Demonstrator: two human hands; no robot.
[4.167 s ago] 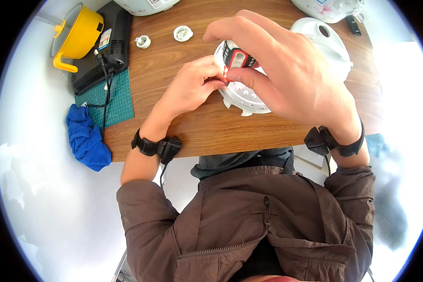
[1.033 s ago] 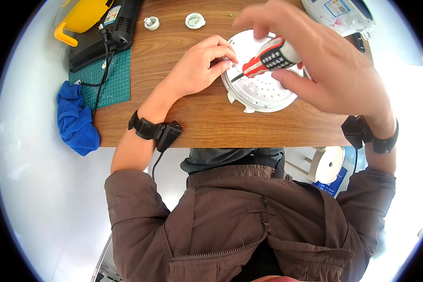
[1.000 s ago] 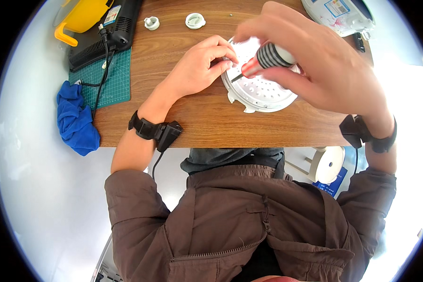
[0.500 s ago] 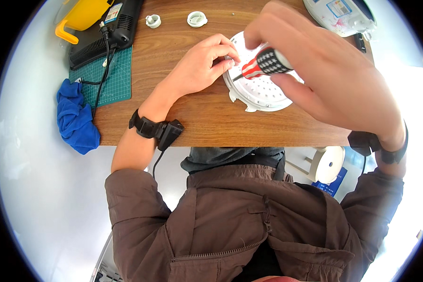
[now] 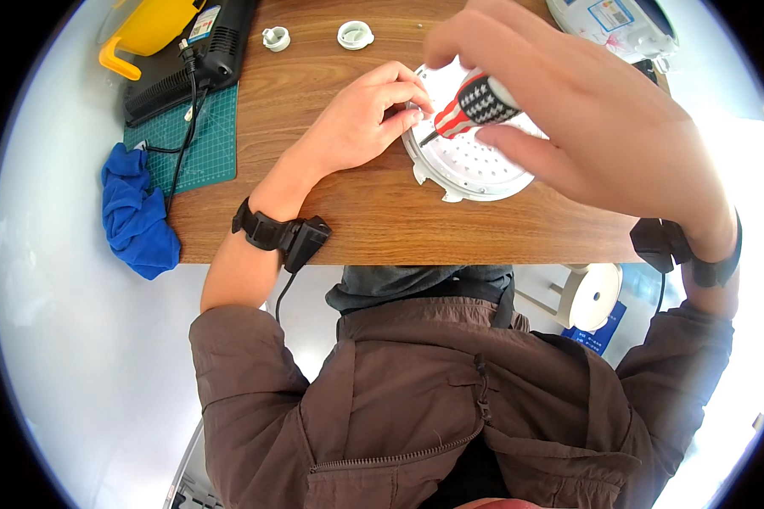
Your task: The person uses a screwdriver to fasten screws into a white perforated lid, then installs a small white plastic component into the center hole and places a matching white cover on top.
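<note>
A round perforated metal plate lies on the wooden table. My left hand rests on the table with its fingertips pinching the plate's left rim. My right hand hovers above the plate and grips a screwdriver with a red, black and white handle. Its tip points down-left at the rim, right beside my left fingertips. Each wrist wears a black band.
Two small white round parts lie at the table's far edge. A green cutting mat, a black device with cable, a yellow object and a blue cloth sit left. A white appliance stands at the far right.
The screwdriver handle has turned in my right hand, and the hand has shifted slightly over the plate. My left hand has stayed on the plate's rim.
</note>
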